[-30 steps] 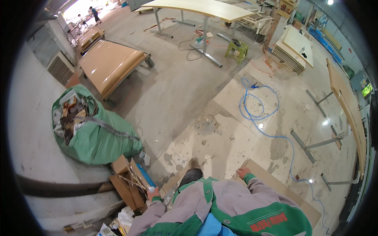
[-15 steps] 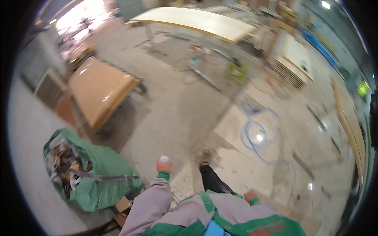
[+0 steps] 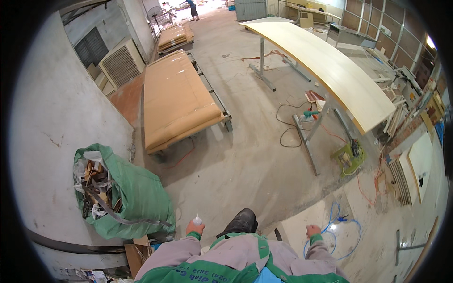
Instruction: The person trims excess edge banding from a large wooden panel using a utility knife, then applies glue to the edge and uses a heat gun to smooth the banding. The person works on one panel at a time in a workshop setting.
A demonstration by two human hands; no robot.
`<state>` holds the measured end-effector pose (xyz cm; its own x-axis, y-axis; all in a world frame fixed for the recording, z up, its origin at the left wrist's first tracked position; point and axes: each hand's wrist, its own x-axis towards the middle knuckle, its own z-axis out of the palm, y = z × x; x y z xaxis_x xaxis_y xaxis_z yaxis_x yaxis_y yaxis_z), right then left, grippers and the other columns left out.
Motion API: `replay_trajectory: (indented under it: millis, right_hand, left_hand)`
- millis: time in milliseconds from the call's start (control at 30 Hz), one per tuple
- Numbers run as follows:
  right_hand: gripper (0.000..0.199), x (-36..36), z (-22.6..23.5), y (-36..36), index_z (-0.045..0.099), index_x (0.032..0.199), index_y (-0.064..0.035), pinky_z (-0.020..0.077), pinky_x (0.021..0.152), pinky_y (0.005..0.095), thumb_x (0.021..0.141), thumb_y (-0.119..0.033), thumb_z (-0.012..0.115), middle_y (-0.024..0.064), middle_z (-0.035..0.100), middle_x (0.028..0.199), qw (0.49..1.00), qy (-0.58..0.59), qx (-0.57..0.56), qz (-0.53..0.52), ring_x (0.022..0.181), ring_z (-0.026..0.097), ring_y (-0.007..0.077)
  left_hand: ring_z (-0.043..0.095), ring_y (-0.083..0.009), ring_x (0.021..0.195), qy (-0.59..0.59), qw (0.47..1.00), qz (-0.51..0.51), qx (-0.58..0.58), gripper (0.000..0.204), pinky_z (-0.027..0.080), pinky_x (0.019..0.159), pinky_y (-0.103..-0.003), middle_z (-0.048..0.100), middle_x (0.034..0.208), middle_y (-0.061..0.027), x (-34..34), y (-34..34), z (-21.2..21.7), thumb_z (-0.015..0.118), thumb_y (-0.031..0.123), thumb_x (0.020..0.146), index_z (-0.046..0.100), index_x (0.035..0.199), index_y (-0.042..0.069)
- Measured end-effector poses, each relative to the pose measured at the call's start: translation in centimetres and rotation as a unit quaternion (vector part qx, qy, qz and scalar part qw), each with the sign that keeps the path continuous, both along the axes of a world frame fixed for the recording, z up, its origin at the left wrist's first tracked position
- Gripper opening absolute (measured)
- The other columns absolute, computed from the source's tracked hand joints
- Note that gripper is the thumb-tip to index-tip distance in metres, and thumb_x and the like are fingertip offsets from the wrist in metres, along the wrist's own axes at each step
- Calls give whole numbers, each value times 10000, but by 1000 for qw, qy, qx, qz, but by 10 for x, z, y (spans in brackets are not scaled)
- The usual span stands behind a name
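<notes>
My left hand is closed around a small white bottle with a pointed nozzle sticking up. My right hand swings out at my right side, its fingers curled in, and nothing shows in it. Nearest to the left hand is a large green sack, filled with scraps and paper, with a grey strap across it. Past my right hand a coiled blue hose lies on the floor.
Brown-wrapped panels lie on a low trolley ahead left, with another wrapped stack behind. A long pale board rests on metal stands to the right. Near it are cables and a green plastic stool. A person stands far off.
I have stepped forward and the view has turned right and lifted. My right hand has swung forward into fuller view. The left hand still holds the bottle.
</notes>
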<state>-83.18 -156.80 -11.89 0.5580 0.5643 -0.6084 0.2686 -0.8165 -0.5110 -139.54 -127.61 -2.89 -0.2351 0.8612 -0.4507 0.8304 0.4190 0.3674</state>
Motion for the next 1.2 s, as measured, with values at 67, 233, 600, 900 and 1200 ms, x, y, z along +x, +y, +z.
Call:
replay_trajectory:
  millis: [67,233,600,900,1200]
  right_hand:
    - [369,58,0,91,695,1117,13,524,578,347,899,-284,674,135,703,868,984,36,95,-146,661,671,204]
    - [363,165,-3,265,666,1165,-4,475,484,328,916,-268,691,78,672,817,989,-10,125,-79,621,628,163]
    - [380,315,9,376,726,1042,2,541,556,378,871,-334,680,122,712,764,982,117,-99,-111,597,678,237]
    - [526,463,-61,613,703,1139,-2,488,997,461,856,-445,676,250,668,1209,984,-11,-142,107,1151,625,401]
    - [469,530,-2,941,663,1222,-26,503,945,420,908,-375,658,225,680,1184,991,9,86,105,1095,646,374]
  left_hand:
    - [665,-366,1049,-10,999,47,8,560,524,910,-448,693,1116,-184,37,23,-13,776,335,691,630,1143,39]
    - [676,-369,1022,-36,996,77,-26,531,528,908,-445,709,1062,-186,150,122,-47,772,333,684,656,1112,40]
    - [682,-314,953,-234,967,-62,75,521,534,853,-414,713,1039,-144,494,447,-15,834,380,714,654,1097,77]
    - [688,-305,914,-195,981,-12,14,445,533,852,-419,717,993,-142,622,572,-8,830,357,726,677,1042,84]
    - [678,-299,975,-227,970,-35,-78,537,526,893,-411,707,1077,-159,693,700,-94,859,344,752,657,1150,47]
